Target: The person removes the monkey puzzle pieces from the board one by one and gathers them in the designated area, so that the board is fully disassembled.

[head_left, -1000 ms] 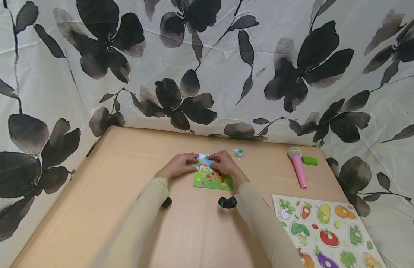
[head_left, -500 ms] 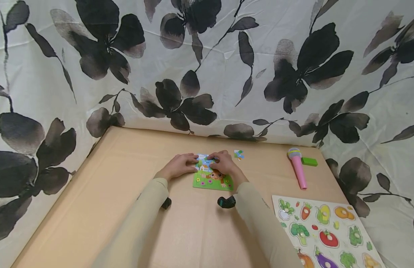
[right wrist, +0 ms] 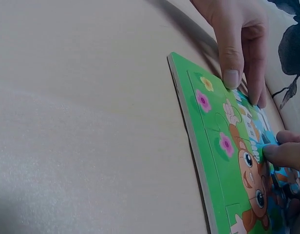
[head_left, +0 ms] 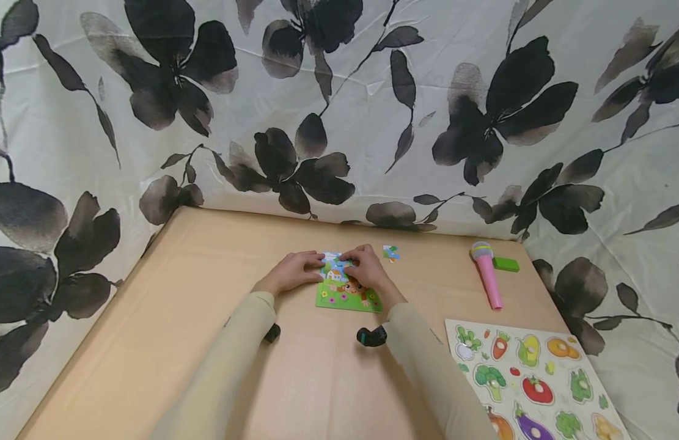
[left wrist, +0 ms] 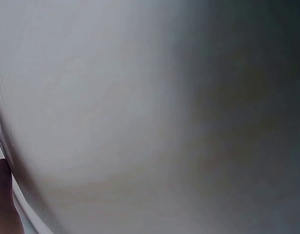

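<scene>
Puzzle board (head_left: 333,299) lies flat mid-table, toward the far side, between the two hands. Left hand (head_left: 291,272) has thumb and fingers fairly straight, resting at its left edge, no closed grip visible. Right hand (head_left: 368,269) is bent over the upper right part, thumb tip and finger close together on the surface; can't tell if a piece is pinched there, the hand itself blocks that corner. Loose piece (head_left: 391,252) sits just beyond the right hand, apart from the board. Farther right: pink microphone (head_left: 489,278), green block (head_left: 506,264) just beside its head. Vegetable board (head_left: 561,373) at the near right; the right sleeve (head_left: 427,360) hides its lower left edge in the head view. Left wrist view is mostly blurred pale surface, little use. Table (head_left: 306,366) has a smooth tan covering; floral cloth (head_left: 367,134) behind is white, lightly creased, dark blossom print. Puzzle board is thin, squarish, glossy, rounded corner, pale cut edge, cartoon face and flowers on green. Loose piece has curved tabs. Block is rectangular, mic a tapered handle with rounded grey head. Sleeves plain, pale beige.
</scene>
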A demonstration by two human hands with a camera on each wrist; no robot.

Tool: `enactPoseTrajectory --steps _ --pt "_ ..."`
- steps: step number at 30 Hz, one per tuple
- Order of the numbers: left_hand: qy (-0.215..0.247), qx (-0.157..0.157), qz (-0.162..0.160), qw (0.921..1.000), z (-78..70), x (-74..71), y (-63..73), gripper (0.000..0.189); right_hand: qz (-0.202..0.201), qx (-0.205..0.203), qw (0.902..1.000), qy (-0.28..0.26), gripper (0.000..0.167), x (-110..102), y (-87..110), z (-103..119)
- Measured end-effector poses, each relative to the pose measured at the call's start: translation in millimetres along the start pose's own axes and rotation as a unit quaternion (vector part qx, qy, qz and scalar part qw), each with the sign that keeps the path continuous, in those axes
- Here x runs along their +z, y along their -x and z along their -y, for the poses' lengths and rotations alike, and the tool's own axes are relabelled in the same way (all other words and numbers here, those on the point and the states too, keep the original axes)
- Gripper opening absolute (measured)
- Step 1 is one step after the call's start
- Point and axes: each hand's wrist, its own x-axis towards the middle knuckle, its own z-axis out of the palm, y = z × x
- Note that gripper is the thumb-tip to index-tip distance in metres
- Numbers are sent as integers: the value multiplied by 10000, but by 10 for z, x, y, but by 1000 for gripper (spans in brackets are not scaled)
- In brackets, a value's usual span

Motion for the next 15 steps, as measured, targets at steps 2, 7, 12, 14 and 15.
enactPoseTrajectory --steps 2,7,12,14,15 --pt "29 -57 32 10000 1 1 -5 46 -67 45 9999 -123 18 -1 1 -9" --pt "-12 -88 37 10000 3 -1 -16 46 -142 164 9995 -230 15 -16 11 -16" --pt "6 -126 64 9999 0 -4 -20 46 -108 145 9996 -202 17 -27 16 -21" --pt "-5 -100 68 9999 1 -4 -14 47 -87 133 9997 -191 18 -29 14 -26" --pt "-5 -91 67 9999 0 -4 -12 47 -84 117 9997 -189 18 -31 10 -28"
